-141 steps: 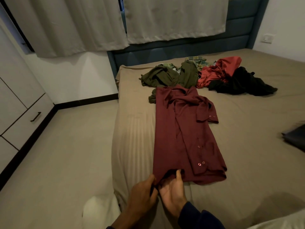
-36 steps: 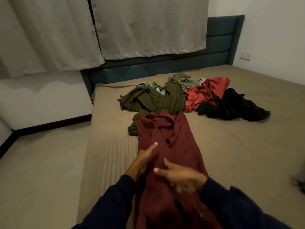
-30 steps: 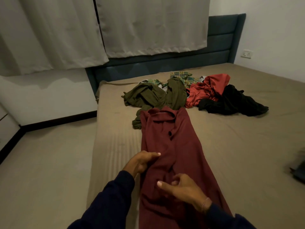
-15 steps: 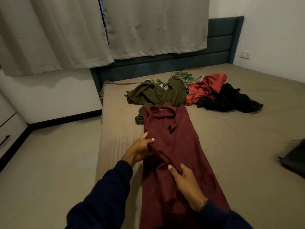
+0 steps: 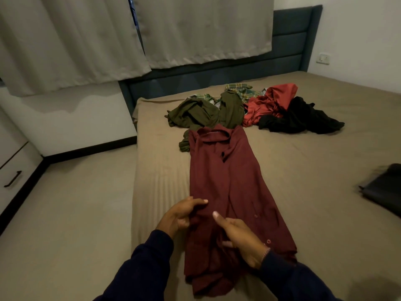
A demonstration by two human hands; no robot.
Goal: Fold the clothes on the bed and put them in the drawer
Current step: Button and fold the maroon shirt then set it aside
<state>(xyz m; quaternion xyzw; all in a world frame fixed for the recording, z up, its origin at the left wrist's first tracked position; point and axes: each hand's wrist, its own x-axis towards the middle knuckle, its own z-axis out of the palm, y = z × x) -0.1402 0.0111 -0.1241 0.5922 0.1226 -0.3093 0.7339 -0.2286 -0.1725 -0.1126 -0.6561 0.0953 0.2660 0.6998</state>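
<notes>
Maroon cloth lay in a long narrow strip down the bed (image 5: 325, 181): the maroon shirt (image 5: 225, 181), sides now folded in. My hands had slid from its middle toward the hem; my left hand (image 5: 182, 216) pinched the left edge, my right hand (image 5: 240, 240) gripped bunched fabric, ready, I judged, for the lengthwise fold.
</notes>
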